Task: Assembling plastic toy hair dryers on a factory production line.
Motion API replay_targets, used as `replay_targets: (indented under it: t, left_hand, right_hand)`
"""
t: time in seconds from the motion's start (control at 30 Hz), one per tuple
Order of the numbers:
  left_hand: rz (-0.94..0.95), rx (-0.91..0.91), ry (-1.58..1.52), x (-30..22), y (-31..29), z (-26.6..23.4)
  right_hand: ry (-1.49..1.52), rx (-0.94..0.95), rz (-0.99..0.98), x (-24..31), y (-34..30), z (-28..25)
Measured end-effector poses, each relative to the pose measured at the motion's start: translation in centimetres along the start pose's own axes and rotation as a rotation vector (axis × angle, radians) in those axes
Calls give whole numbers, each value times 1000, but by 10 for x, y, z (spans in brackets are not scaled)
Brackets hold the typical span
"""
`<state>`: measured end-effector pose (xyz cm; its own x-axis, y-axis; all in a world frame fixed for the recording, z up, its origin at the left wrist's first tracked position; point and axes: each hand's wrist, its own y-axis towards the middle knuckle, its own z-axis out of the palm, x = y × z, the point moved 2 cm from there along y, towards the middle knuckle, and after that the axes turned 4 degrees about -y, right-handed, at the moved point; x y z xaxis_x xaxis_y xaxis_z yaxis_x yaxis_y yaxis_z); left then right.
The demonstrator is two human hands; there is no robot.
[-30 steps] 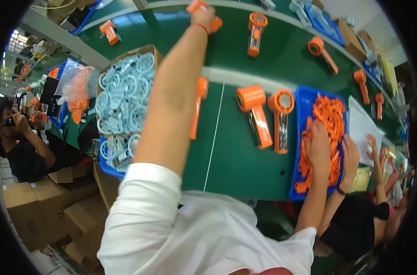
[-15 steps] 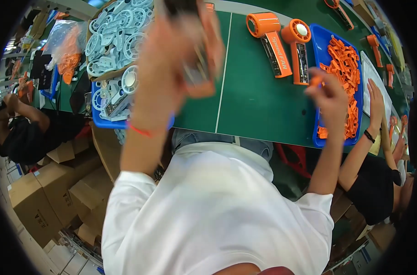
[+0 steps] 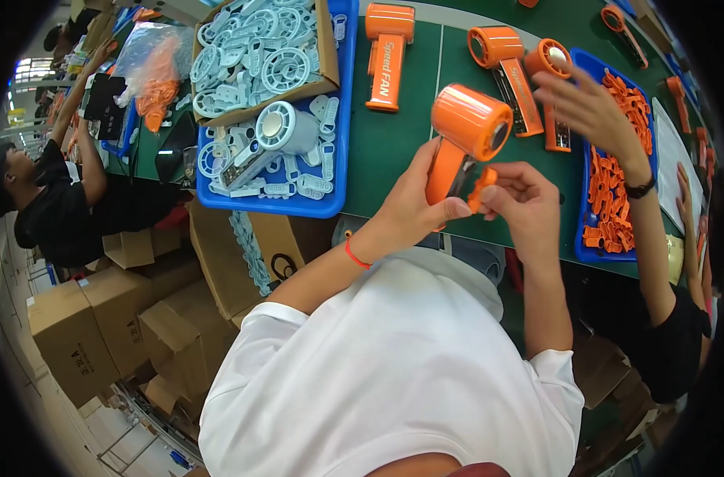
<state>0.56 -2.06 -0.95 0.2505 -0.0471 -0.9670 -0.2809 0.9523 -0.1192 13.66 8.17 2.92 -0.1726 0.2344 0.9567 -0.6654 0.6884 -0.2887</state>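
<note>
My left hand (image 3: 413, 199) is closed round the handle of an orange handheld fan (image 3: 467, 119), which is tilted, its round head up and away from me. Between the fingertips of my right hand (image 3: 529, 208) is a small orange plastic part (image 3: 481, 189), held right beside the open side of the handle. Whether the two pieces touch, I cannot tell. Beyond them, an orange fan with a closed handle (image 3: 390, 71) lies on the green table (image 3: 370, 167). To its right are two more orange fans, one with its handle's inside exposed (image 3: 517, 95).
A co-worker's hand (image 3: 588, 111) reaches over the rightmost fan. At right, a blue tray (image 3: 580, 226) holds loose orange parts. At left, a cardboard box (image 3: 326, 48) of pale blue parts stands in another blue tray (image 3: 334, 211), beside a pale blue fan (image 3: 286, 131). Another person sits far left.
My left hand has come from the upper left to in front of me, with the fan. My right hand has moved left from beside the tray. The co-worker's arm has reached in.
</note>
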Motion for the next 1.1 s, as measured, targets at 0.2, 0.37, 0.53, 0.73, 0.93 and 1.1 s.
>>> replay_targets:
  t: [0.2,0.37,0.53,0.73,0.93,1.1]
  left_hand:
    - [192,-91,576,-3,-2,6]
    - [141,-63,552,-6,3,8]
    - [116,-29,529,-4,4,5]
    - [67,-22,486,-3,5,7]
    - [51,-78,488,-5,4,8]
    - [114,-81,540,-9,6,9]
  right_hand:
    - [37,-107,-41,-17,1,15]
    - [-141,-210,-82,-13,-4,12]
    - [-199,-202,-46,-16,-1,11]
    - [-232,-223,-80,-14,-3,15]
    - [-252,-239,-109,-14,-1,17]
    - [-181,-187,-12,-12,4,10]
